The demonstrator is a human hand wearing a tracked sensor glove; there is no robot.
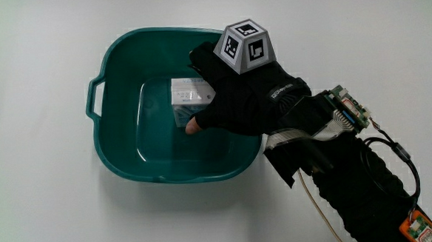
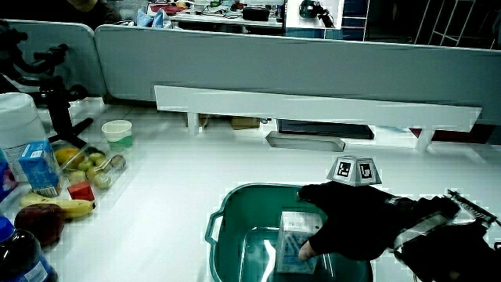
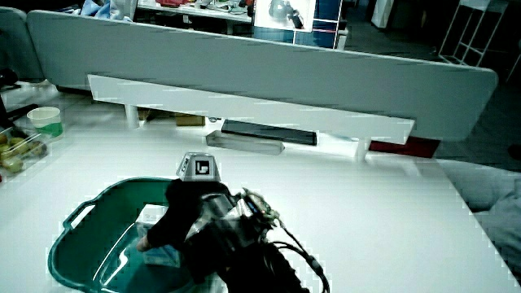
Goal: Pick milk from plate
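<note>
A white and blue milk carton [image 1: 188, 97] stands inside a teal basin [image 1: 117, 145] on the white table. The hand [image 1: 233, 98] in its black glove reaches into the basin, and its fingers are wrapped around the carton, thumb tip against the carton's near lower face. The carton rests on the basin's floor. In both side views the carton [image 2: 296, 241] [image 3: 151, 220] shows partly under the hand [image 2: 344, 223] [image 3: 181, 213]. A patterned cube [image 1: 244, 47] sits on the back of the hand.
Beside the basin [image 2: 227, 235] in a side view lie bananas [image 2: 55, 205], an apple [image 2: 37, 222], a small blue carton [image 2: 39, 168], a tray of fruit [image 2: 90, 164], a cup [image 2: 118, 134] and a bottle [image 2: 16, 254]. A low white shelf [image 2: 313, 110] runs before the partition.
</note>
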